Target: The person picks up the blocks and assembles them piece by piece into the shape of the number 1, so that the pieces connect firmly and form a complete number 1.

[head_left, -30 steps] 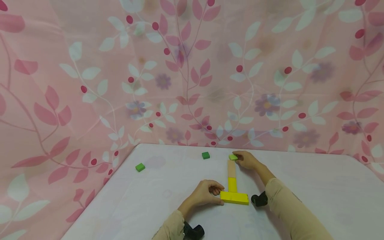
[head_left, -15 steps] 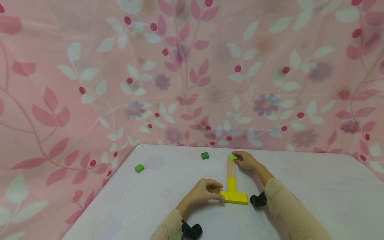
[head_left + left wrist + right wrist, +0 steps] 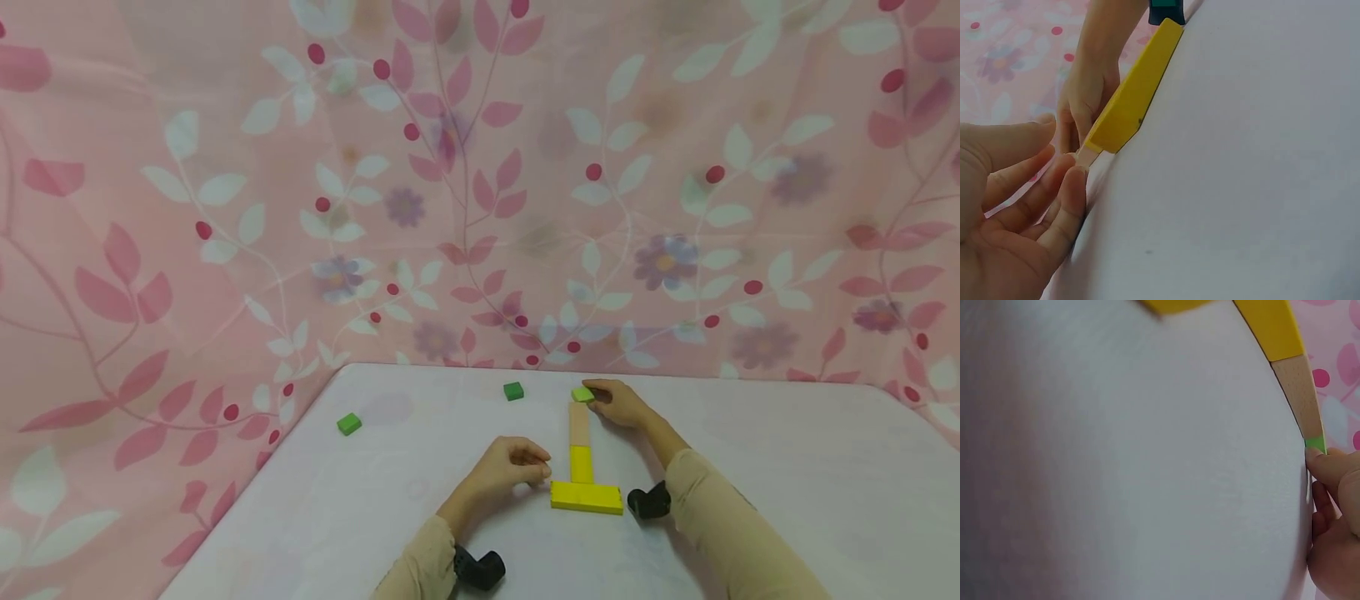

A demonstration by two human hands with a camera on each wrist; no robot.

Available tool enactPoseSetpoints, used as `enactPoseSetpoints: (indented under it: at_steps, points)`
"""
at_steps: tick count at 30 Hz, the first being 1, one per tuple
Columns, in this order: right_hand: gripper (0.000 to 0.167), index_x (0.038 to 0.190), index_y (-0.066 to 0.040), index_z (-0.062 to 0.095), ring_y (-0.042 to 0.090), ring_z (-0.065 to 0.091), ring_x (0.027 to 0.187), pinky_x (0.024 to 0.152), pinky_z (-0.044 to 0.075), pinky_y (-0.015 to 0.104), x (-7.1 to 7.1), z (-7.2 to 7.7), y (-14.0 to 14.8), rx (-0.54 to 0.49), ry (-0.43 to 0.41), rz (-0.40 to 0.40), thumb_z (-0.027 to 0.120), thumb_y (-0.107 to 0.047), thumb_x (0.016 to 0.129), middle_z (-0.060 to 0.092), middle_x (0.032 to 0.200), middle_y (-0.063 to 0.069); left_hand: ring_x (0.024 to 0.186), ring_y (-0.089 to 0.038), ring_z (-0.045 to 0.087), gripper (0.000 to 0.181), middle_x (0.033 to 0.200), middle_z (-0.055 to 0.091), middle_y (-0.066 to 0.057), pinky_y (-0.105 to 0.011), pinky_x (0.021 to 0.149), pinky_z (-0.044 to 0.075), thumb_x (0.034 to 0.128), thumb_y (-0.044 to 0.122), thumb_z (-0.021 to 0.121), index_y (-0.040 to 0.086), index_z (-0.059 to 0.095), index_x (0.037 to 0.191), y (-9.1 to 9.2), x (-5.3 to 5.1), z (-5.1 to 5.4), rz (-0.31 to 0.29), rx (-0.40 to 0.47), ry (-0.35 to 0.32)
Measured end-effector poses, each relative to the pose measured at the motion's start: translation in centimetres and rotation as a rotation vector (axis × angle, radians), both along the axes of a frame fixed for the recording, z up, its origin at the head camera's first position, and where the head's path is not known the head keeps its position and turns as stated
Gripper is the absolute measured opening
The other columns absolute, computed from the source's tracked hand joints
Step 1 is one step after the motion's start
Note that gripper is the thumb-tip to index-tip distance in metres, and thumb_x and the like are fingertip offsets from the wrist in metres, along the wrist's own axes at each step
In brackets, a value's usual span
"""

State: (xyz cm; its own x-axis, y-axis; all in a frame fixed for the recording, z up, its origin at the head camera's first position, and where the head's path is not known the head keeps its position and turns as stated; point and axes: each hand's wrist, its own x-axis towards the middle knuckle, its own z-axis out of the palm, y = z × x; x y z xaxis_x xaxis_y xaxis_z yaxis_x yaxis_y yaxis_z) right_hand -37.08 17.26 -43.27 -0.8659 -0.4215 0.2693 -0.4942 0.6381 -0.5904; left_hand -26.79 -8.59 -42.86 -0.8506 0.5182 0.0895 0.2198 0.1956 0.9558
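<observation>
Placement of the light green block [image 3: 582, 394] against the row's far end appears to be the step you have in hand. Right of centre in the head view, your right hand [image 3: 617, 402] pinches this block between thumb and fingers; your left hand [image 3: 504, 467], at lower centre, holds nothing, its fingers loosely bent just beside the row and apart from it. The next move seems to call for a light, steady touch, so that the meeting ends keep their line.

Note the block's form: small, flat-topped and pale, partly covered by your fingers. In the right wrist view its end meets the wood block [image 3: 1297, 395], unpainted with faint grain. Below, in the head view, follow the short yellow block [image 3: 581, 464] and the crosswise long yellow block [image 3: 587, 497], which shows a dark speck near one corner in the left wrist view.
</observation>
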Motion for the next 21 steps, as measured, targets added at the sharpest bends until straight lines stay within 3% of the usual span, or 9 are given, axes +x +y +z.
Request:
enactPoseSetpoints:
  at_steps: [4, 8, 13, 16, 19, 21]
  points:
    - [0.041, 0.125, 0.014, 0.051, 0.045, 0.050, 0.114, 0.097, 0.038, 0.055, 0.1, 0.2, 0.2, -0.029, 0.018, 0.015, 0.060, 0.002, 0.087, 0.054, 0.123, 0.032, 0.067, -0.017, 0.061, 0.023, 0.088, 0.068, -0.014, -0.024, 0.063, 0.050, 0.0870, 0.008, 0.065, -0.008, 0.064, 0.104, -0.2, -0.6, 0.3, 0.061, -0.003, -0.002]
    - [0.041, 0.125, 0.014, 0.050, 0.045, 0.051, 0.113, 0.097, 0.038, 0.055, 0.1, 0.5, 0.3, -0.060, 0.005, 0.027, 0.059, 0.003, 0.087, 0.054, 0.122, 0.032, 0.067, -0.026, 0.063, 0.024, 0.086, 0.067, -0.012, -0.024, 0.060, 0.049, 0.0866, 0.009, 0.066, -0.008, 0.064, 0.103, -0.6, -1.3, 0.6, 0.157, -0.027, 0.047]
    - [0.041, 0.125, 0.016, 0.049, 0.045, 0.050, 0.115, 0.097, 0.037, 0.054, -0.1, 0.2, 0.3, -0.076, -0.008, 0.037, 0.058, 0.003, 0.087, 0.053, 0.123, 0.033, 0.073, -0.044, 0.061, 0.021, 0.084, 0.064, -0.025, -0.033, 0.059, 0.051, 0.0845, 0.001, 0.065, -0.014, 0.062, 0.100, -0.9, -0.7, 2.6, 0.276, -0.015, 0.114]
    - [0.042, 0.125, 0.015, 0.049, 0.045, 0.049, 0.116, 0.099, 0.036, 0.055, -0.3, -0.2, 0.3, -0.088, -0.018, 0.029, 0.059, 0.003, 0.087, 0.052, 0.124, 0.032, 0.067, -0.029, 0.062, 0.023, 0.082, 0.065, -0.023, -0.029, 0.059, 0.052, 0.0827, 0.003, 0.067, -0.014, 0.063, 0.098, -1.1, -1.7, 2.5, 0.327, -0.022, 0.163]
    - [0.042, 0.125, 0.015, 0.049, 0.044, 0.049, 0.116, 0.099, 0.035, 0.055, -0.4, -0.4, 0.3, -0.099, -0.030, 0.021, 0.060, 0.002, 0.087, 0.052, 0.125, 0.032, 0.065, -0.010, 0.057, 0.025, 0.079, 0.067, -0.017, -0.022, 0.059, 0.050, 0.0807, 0.006, 0.071, -0.012, 0.065, 0.096, -1.3, -3.5, 1.6, 0.368, -0.046, 0.212]
    - [0.043, 0.126, 0.014, 0.050, 0.044, 0.050, 0.115, 0.099, 0.036, 0.054, -0.5, -0.4, 0.3, -0.102, -0.035, 0.016, 0.060, 0.000, 0.087, 0.053, 0.125, 0.031, 0.066, -0.007, 0.056, 0.025, 0.078, 0.067, -0.014, -0.019, 0.058, 0.047, 0.0798, 0.008, 0.072, -0.011, 0.065, 0.095, -1.4, -4.4, 1.3, 0.397, -0.071, 0.231]
